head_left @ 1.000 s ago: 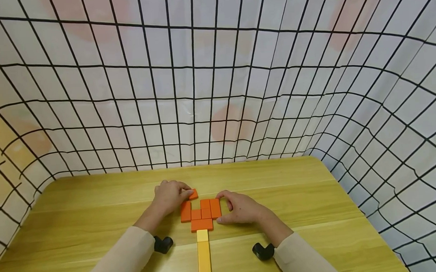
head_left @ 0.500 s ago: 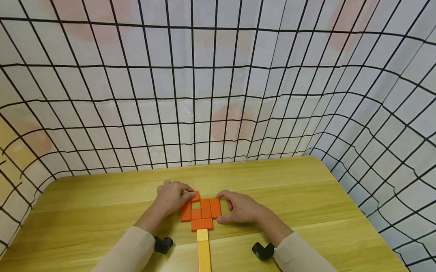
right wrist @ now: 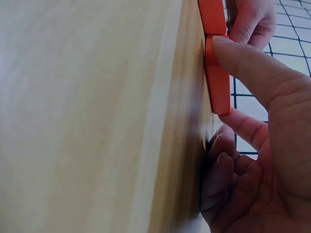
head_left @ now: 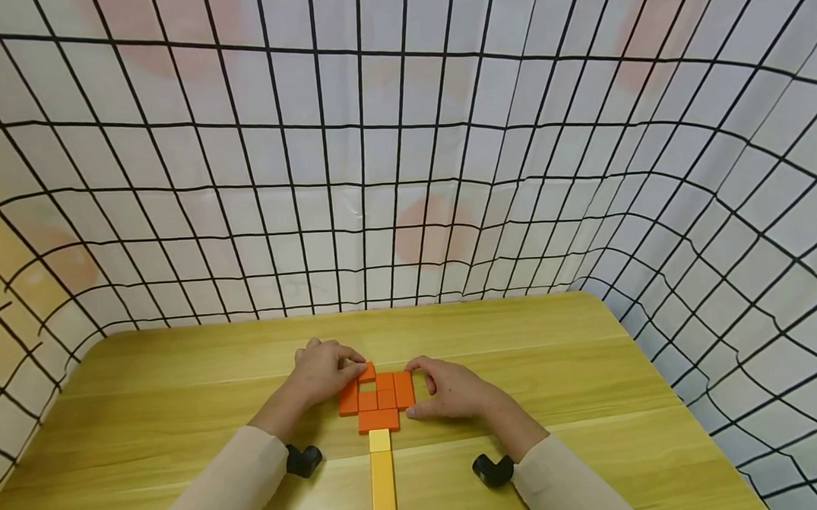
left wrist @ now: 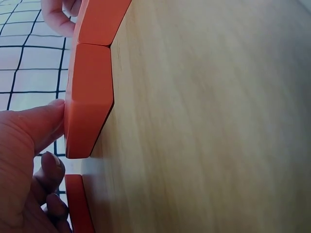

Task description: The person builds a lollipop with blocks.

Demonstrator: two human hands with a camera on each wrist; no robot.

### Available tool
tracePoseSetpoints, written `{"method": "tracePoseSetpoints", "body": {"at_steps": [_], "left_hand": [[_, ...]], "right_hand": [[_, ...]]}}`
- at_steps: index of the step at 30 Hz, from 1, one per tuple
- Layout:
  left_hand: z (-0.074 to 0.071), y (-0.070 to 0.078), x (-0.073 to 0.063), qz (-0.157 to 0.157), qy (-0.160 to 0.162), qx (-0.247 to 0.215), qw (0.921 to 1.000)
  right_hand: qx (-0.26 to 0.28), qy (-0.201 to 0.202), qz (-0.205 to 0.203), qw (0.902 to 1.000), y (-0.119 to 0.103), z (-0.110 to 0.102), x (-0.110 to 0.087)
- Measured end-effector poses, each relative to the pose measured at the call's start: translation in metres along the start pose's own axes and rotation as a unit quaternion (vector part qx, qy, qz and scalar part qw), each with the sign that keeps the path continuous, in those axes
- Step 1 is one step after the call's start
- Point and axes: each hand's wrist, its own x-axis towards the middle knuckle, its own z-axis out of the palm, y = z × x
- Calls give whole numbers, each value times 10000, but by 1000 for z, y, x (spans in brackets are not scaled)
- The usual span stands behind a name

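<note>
Flat orange blocks lie together on the table. My left hand [head_left: 321,369] pinches a small orange block [head_left: 367,372] at the far left of the group, above a small gap. Beside it stands the left upright block [head_left: 348,397], partly covered by the hand. My right hand [head_left: 455,390] holds the right-hand orange block [head_left: 404,390], with the thumb at its near end and the index finger at its far end; the right wrist view also shows this block [right wrist: 219,87]. A wide orange block [head_left: 378,421] forms the near edge, touching a pale yellow block [head_left: 379,439].
A long yellow strip [head_left: 383,484] runs from the pale block toward me. The wooden table [head_left: 556,340] ends at a black mesh net [head_left: 430,125] before a pale sheet, at the back and sides. Black wrist devices [head_left: 304,460] sit at both sleeves.
The left hand has slid the small orange block slightly right and toward me, up against the group's far edge. The right hand has stayed in place.
</note>
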Motion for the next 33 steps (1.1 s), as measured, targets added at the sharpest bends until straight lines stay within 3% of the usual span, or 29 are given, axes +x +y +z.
{"method": "tracePoseSetpoints", "body": {"at_steps": [33], "left_hand": [[-3, 1, -8, 239, -317, -231, 9989]], "right_hand": [[-5, 3, 25, 10000, -1, 0, 0]]}}
